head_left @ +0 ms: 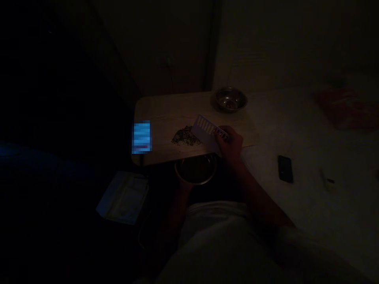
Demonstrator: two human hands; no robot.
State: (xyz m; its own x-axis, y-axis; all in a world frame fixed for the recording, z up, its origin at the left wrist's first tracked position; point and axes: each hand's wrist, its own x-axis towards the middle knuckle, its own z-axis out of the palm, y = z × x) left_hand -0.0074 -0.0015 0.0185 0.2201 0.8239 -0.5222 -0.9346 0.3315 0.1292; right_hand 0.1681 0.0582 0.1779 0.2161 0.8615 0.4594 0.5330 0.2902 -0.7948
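In the dim light, my right hand (232,144) is closed on a flat pale card (204,132) with a row of light bars along its upper edge. The card's far end touches or overlaps a loose pile of small dark grains (185,136) on a wooden board-like table (160,114). Just below the table's near edge is a metal bowl (202,183), its inside too dark to read. My left hand (186,186) grips that bowl's near left rim from below; its fingers are mostly hidden in shadow.
A second metal bowl (231,100) with something small inside stands at the table's back right corner. A bright pixelated screen (141,137) is at the left end. A pale packet (124,197) lies lower left. On the light surface at right lies a dark phone (286,169).
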